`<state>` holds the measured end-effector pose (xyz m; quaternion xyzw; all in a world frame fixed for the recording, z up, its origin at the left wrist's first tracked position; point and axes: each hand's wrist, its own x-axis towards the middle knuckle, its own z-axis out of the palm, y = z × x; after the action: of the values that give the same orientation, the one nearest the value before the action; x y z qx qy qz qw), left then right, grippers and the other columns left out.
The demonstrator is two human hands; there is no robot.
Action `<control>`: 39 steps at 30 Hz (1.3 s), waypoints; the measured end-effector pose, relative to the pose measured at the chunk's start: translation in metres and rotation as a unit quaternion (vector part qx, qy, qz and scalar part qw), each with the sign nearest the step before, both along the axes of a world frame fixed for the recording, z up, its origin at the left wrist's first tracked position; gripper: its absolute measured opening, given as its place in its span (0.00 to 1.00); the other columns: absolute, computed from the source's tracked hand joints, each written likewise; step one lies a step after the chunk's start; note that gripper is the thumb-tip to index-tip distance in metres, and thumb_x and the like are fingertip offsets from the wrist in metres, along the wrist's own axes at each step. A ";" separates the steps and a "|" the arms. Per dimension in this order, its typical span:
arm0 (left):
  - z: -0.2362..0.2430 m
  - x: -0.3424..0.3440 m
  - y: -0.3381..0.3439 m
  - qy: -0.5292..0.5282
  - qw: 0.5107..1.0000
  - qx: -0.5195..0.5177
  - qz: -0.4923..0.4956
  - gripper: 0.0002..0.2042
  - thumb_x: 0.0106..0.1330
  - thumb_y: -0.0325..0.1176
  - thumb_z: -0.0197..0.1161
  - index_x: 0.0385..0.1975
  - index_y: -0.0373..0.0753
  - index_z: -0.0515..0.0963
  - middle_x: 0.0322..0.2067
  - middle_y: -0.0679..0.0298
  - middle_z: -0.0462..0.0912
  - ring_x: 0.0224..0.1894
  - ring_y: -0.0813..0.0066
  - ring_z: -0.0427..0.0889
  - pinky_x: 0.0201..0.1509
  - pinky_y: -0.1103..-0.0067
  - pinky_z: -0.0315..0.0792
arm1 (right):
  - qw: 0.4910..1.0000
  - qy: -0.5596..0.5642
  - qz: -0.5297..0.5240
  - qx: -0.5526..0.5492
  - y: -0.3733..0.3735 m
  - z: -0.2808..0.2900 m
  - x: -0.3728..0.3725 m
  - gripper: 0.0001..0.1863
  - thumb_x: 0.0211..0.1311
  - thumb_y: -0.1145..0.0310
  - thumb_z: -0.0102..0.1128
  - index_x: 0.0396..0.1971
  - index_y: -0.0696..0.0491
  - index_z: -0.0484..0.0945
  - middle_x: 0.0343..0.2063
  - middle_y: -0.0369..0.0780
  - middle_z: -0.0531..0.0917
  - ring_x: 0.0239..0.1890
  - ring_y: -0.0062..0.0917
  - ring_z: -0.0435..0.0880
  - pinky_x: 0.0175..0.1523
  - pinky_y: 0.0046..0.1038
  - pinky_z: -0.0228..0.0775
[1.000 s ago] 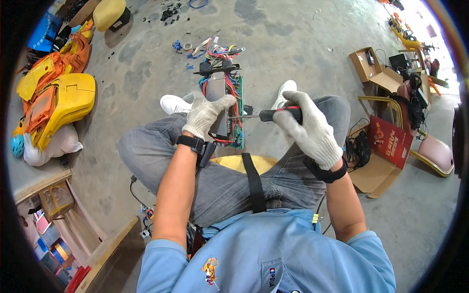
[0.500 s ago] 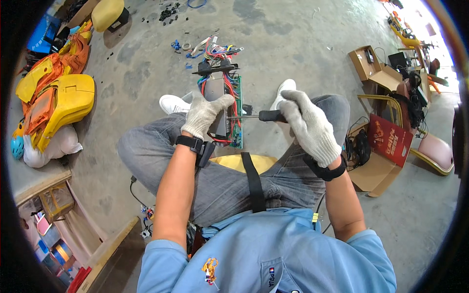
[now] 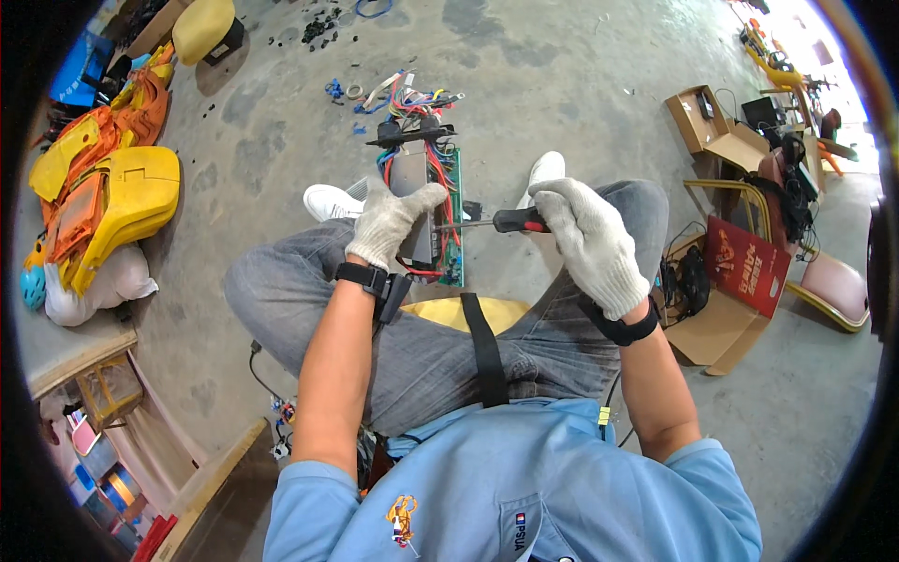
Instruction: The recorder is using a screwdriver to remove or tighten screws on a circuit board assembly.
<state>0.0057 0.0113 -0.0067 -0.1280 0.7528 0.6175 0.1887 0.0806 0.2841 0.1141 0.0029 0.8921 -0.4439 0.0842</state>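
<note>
My gloved left hand [image 3: 384,220] grips an electronic assembly with a grey metal housing [image 3: 409,167], a green circuit board [image 3: 454,192] and red and blue wires, held between my legs. My gloved right hand [image 3: 590,242] is closed around the black-and-red handle of a screwdriver [image 3: 514,220]. Its shaft runs horizontally to the side of the housing, near my left thumb; the tip's exact contact is too small to tell. A bundle of coloured wires [image 3: 412,98] spreads out from a black plate [image 3: 409,133] at the assembly's far end.
Yellow and orange plastic panels [image 3: 131,206] and a white sack [image 3: 112,290] lie at left. At right are cardboard boxes [image 3: 716,332], a red box [image 3: 744,262], black cables [image 3: 693,281] and chairs [image 3: 833,290]. Small black pieces [image 3: 328,28] lie on the floor ahead. A wooden-edged stand [image 3: 103,384] is lower left.
My right fingers have shifted on the screwdriver handle, first covering its red part and then showing it again, with the shaft staying at the housing. My left hand has barely moved.
</note>
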 end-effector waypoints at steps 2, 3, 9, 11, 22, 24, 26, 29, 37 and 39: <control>0.003 -0.001 0.002 -0.013 1.000 0.006 -0.001 0.48 0.56 0.45 0.87 0.70 0.27 0.65 0.57 0.51 0.82 0.54 0.62 0.86 0.56 0.70 0.84 | 0.998 0.047 0.037 0.005 0.003 0.003 0.000 0.18 0.72 0.68 0.70 0.57 0.57 0.79 0.46 0.47 0.79 0.47 0.40 0.88 0.52 0.37 0.80; 0.006 -0.001 0.002 -0.025 1.000 0.010 0.001 0.48 0.56 0.45 0.87 0.71 0.28 0.65 0.57 0.51 0.82 0.55 0.63 0.86 0.56 0.70 0.84 | 0.999 0.042 0.032 -0.011 0.002 0.007 0.000 0.18 0.73 0.66 0.69 0.57 0.56 0.79 0.47 0.47 0.80 0.47 0.38 0.88 0.52 0.36 0.80; -0.001 -0.001 0.001 0.000 0.999 0.041 -0.003 0.48 0.56 0.46 0.88 0.71 0.29 0.65 0.57 0.52 0.82 0.55 0.63 0.86 0.56 0.69 0.84 | 0.999 0.026 -0.021 -0.015 -0.008 0.014 0.003 0.17 0.72 0.71 0.66 0.58 0.56 0.79 0.47 0.46 0.80 0.48 0.34 0.89 0.52 0.32 0.80; -0.003 0.001 0.003 0.006 0.999 0.044 0.001 0.48 0.56 0.45 0.88 0.71 0.29 0.65 0.57 0.52 0.82 0.54 0.63 0.86 0.56 0.70 0.84 | 0.999 0.018 -0.044 -0.001 -0.008 0.019 -0.001 0.18 0.71 0.73 0.65 0.58 0.56 0.78 0.46 0.45 0.80 0.49 0.33 0.89 0.53 0.31 0.80; 0.004 -0.002 0.001 -0.035 0.999 0.001 -0.011 0.48 0.56 0.46 0.88 0.71 0.29 0.65 0.58 0.52 0.82 0.57 0.62 0.84 0.60 0.68 0.82 | 0.999 0.017 -0.022 -0.017 -0.009 0.019 0.001 0.15 0.72 0.76 0.63 0.56 0.57 0.78 0.44 0.45 0.80 0.47 0.32 0.88 0.54 0.32 0.80; -0.005 0.001 0.000 0.019 1.000 0.014 -0.001 0.48 0.56 0.46 0.87 0.71 0.29 0.65 0.57 0.52 0.82 0.54 0.63 0.86 0.56 0.70 0.84 | 0.994 -0.095 -0.052 -0.033 -0.014 0.036 -0.008 0.17 0.71 0.75 0.65 0.57 0.57 0.77 0.45 0.45 0.80 0.48 0.33 0.88 0.55 0.32 0.79; -0.005 0.001 -0.002 0.014 1.000 0.010 0.001 0.48 0.56 0.46 0.87 0.71 0.29 0.65 0.57 0.52 0.82 0.53 0.64 0.86 0.56 0.70 0.84 | 0.974 -0.207 -0.081 -0.050 -0.012 0.033 -0.010 0.19 0.70 0.73 0.67 0.58 0.57 0.76 0.45 0.45 0.81 0.49 0.33 0.88 0.56 0.32 0.79; 0.008 0.001 0.004 -0.008 1.000 0.018 0.000 0.48 0.56 0.46 0.88 0.71 0.29 0.65 0.57 0.53 0.82 0.55 0.63 0.85 0.57 0.69 0.83 | 0.996 -0.040 -0.018 -0.074 0.004 0.011 0.000 0.20 0.72 0.69 0.69 0.59 0.57 0.76 0.46 0.45 0.83 0.48 0.33 0.88 0.56 0.33 0.80; 0.009 0.002 0.001 0.000 0.999 0.032 -0.009 0.51 0.55 0.48 0.88 0.71 0.28 0.65 0.58 0.52 0.81 0.57 0.62 0.84 0.61 0.69 0.81 | 0.978 -0.193 -0.064 -0.053 -0.009 0.039 -0.010 0.19 0.72 0.72 0.67 0.60 0.57 0.78 0.47 0.45 0.86 0.47 0.31 0.89 0.56 0.32 0.80; 0.006 0.003 0.001 0.005 1.000 0.016 -0.003 0.51 0.55 0.49 0.88 0.72 0.28 0.64 0.59 0.51 0.81 0.58 0.61 0.84 0.61 0.68 0.81 | 0.991 -0.121 -0.038 -0.052 -0.004 0.023 -0.003 0.20 0.72 0.71 0.68 0.60 0.57 0.78 0.45 0.45 0.87 0.47 0.31 0.89 0.55 0.31 0.80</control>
<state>0.0092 0.0122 -0.0004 -0.1193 0.7444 0.6293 0.1886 0.0776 0.2800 0.1372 0.0864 0.8501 -0.4894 0.1745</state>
